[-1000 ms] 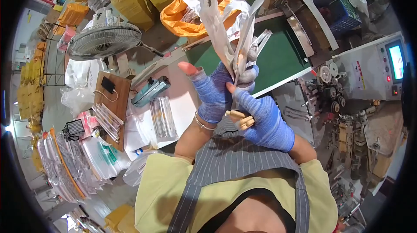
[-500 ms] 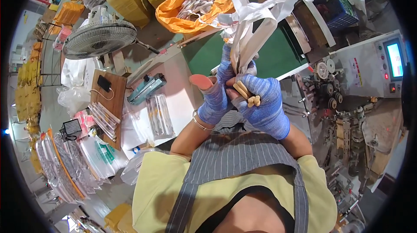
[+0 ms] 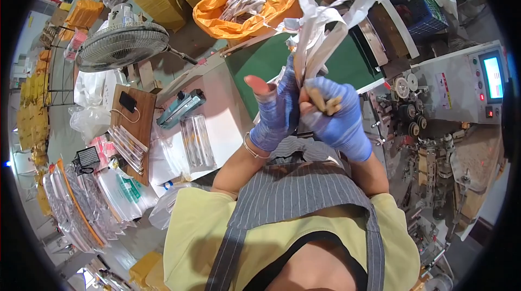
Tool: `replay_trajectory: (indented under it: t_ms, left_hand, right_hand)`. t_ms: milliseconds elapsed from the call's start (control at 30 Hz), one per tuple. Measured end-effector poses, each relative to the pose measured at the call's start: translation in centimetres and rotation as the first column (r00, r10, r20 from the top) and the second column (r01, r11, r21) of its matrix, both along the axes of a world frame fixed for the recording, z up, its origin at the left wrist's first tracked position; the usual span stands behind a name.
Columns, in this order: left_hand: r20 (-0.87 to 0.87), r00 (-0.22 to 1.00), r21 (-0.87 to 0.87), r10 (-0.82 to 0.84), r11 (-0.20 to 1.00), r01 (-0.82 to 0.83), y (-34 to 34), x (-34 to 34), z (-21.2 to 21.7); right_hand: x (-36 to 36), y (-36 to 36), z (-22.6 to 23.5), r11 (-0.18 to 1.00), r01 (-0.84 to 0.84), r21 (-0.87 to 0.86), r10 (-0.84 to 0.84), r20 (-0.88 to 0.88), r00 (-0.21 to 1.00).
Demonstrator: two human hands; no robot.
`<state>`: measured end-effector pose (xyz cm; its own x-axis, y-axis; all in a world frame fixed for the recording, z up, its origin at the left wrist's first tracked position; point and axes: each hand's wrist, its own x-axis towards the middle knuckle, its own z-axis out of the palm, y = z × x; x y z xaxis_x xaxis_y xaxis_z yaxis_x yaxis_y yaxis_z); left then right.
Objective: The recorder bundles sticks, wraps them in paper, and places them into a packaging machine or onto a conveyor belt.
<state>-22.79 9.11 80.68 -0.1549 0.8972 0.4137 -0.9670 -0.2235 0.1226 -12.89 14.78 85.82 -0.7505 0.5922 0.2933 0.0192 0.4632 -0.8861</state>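
Observation:
Both my hands wear blue knitted gloves that leave fingertips bare. My right hand [image 3: 339,120] is closed around several pale wooden sticks [image 3: 330,105], whose blurred ends poke out of the fist. Long, crumpled white paper strips [image 3: 324,17] rise above the hands, their lower ends between the two palms. My left hand [image 3: 274,112] stands upright beside the right one, its thumb spread away to the left and its fingers stretched along the strips. How far those fingers touch the strips is partly hidden.
A green conveyor belt [image 3: 244,65] lies beyond my hands. An orange sack of scraps [image 3: 211,27] stands past it, with a fan [image 3: 122,46] to the left. A tape dispenser [image 3: 182,107] and clear packets [image 3: 197,141] sit on the white table. Machinery with a lit screen [image 3: 493,76] stands right.
My right hand has shifted a little right, blurring the stick ends. My left hand has moved slightly right, with its fingers straighter along the strips. The strips' tops have swung slightly.

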Motion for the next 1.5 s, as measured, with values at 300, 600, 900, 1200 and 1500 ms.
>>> replay_trajectory:
  t_ms: [300, 600, 900, 1200, 1500]
  left_hand:
    - [-0.071, 0.994, -0.31, -0.085, 0.949, 0.059, 0.4, -0.9, -0.9]
    - [-0.05, 0.996, -0.533, 0.07, 0.842, -0.085, 0.8, -4.9, -8.6]
    - [-0.811, 0.116, -0.258, -0.573, 0.173, -0.951, 1.7, -4.2, -31.4]
    - [-0.646, -0.1, -0.262, -0.757, 0.343, -0.902, 4.7, -4.2, -32.2]
    - [-0.806, 0.083, -0.36, -0.586, 0.375, -0.854, 3.8, -9.2, -30.5]
  right_hand:
    - [2.0, 3.7, -1.2, 0.434, -0.148, -0.888, -0.042, -0.184, 0.982]
    - [2.9, 8.5, -6.0, 0.615, 0.104, -0.782, -0.304, -0.112, 0.946]
    - [7.2, 15.9, -29.5, 0.622, 0.763, -0.175, -0.743, 0.175, 0.646]
    - [7.2, 13.9, -28.1, 0.693, 0.69, -0.208, -0.679, 0.135, 0.722]
    - [2.9, 10.3, -27.0, 0.772, 0.496, -0.397, -0.339, 0.402, 0.85]
